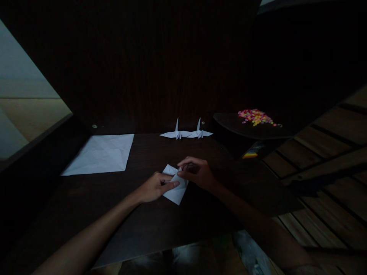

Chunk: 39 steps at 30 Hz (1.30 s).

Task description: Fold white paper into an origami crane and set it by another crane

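Between my hands, over the dark table, is a folded piece of white paper (178,195) with one flap partly lifted. My left hand (155,188) grips its left side, the thumb lying on top and the fingers reaching under the flap. My right hand (197,172) pinches the upper right edge of the flap between thumb and fingers. Beyond them, two white paper cranes (177,134) stand side by side at the back of the table, their wings touching or overlapping. A larger creased sheet of white paper (104,154) lies flat to the left.
A dark panel (160,68) rises behind the table (137,225). At right, a rounded shelf (226,121) carries a heap of small pink, red and yellow pieces (256,116). Something yellow (250,155) shows below it. Slatted wood (338,214) lies at far right.
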Each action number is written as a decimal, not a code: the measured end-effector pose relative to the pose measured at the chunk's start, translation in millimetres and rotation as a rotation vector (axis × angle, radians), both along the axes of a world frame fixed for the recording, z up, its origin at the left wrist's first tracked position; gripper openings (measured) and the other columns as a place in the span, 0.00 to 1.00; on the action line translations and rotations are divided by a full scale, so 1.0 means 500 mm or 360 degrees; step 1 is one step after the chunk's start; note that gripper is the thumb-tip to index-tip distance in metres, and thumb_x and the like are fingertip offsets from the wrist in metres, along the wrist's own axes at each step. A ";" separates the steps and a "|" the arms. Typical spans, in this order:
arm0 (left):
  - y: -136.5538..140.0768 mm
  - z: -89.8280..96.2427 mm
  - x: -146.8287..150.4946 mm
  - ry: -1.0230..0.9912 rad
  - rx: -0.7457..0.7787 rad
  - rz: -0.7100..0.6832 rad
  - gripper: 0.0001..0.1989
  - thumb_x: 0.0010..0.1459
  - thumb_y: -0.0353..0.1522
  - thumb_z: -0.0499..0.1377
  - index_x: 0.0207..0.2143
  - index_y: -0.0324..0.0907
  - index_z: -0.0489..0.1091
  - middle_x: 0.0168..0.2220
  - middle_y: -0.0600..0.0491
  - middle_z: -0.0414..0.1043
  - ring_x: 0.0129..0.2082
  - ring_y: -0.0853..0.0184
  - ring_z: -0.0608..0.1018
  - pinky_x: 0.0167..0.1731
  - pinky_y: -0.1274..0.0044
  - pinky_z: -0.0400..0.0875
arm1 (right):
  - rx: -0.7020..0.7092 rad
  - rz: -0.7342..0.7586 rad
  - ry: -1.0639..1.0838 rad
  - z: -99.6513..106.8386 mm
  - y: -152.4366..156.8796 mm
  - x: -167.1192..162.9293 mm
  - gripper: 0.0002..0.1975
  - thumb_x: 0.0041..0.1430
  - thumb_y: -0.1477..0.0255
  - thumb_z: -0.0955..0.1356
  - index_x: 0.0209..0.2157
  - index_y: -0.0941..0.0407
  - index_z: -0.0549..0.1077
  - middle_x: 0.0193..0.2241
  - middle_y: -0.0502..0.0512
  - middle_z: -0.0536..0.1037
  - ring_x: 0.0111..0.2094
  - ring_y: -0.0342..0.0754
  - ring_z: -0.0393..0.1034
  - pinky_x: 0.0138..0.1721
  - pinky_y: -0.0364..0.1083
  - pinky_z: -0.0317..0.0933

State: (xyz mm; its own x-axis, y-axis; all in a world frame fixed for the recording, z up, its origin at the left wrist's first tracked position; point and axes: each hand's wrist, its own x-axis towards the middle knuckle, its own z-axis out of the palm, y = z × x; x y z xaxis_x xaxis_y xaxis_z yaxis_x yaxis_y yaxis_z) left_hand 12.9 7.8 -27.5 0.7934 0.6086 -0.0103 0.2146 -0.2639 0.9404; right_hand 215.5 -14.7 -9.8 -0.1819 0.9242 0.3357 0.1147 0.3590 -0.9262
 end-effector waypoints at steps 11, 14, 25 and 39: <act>-0.004 0.008 0.005 -0.0026 0.0025 0.0065 0.21 0.61 0.43 0.53 0.23 0.36 0.67 0.20 0.59 0.57 0.20 0.74 0.61 0.21 0.82 0.56 | 0.0205 -0.0004 -0.0211 0.005 0.001 0.002 0.10 0.53 0.66 0.72 0.24 0.57 0.76 0.24 0.52 0.76 0.25 0.43 0.69 0.26 0.42 0.61; -0.006 0.009 0.010 -0.0112 0.0120 0.0271 0.16 0.59 0.41 0.57 0.29 0.36 0.73 0.23 0.56 0.67 0.23 0.73 0.66 0.24 0.81 0.61 | 0.0242 -0.0031 -0.0228 0.005 0.001 0.002 0.10 0.54 0.66 0.71 0.24 0.57 0.76 0.24 0.52 0.76 0.25 0.43 0.69 0.27 0.43 0.61; -0.010 0.005 0.016 -0.0188 0.0253 0.0492 0.14 0.54 0.38 0.62 0.25 0.35 0.76 0.21 0.55 0.71 0.21 0.74 0.66 0.22 0.82 0.60 | 0.0176 -0.0046 -0.0235 0.005 -0.002 -0.001 0.09 0.54 0.65 0.71 0.31 0.57 0.79 0.28 0.54 0.79 0.28 0.44 0.72 0.28 0.43 0.62; -0.017 0.013 0.015 -0.0155 0.0322 0.0450 0.15 0.56 0.38 0.61 0.24 0.34 0.75 0.18 0.57 0.65 0.19 0.76 0.62 0.18 0.84 0.56 | 0.0177 -0.0074 -0.0268 0.010 -0.006 -0.005 0.09 0.53 0.67 0.72 0.24 0.57 0.76 0.23 0.51 0.77 0.23 0.42 0.69 0.26 0.41 0.59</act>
State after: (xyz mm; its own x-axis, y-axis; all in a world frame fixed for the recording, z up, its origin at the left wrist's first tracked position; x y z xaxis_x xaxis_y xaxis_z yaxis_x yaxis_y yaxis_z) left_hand 20.2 -0.8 -21.1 0.5849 0.7861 0.2000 0.2179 -0.3898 0.8947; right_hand 212.8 -17.7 -4.7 -0.2020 0.8920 0.4044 0.2833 0.4485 -0.8477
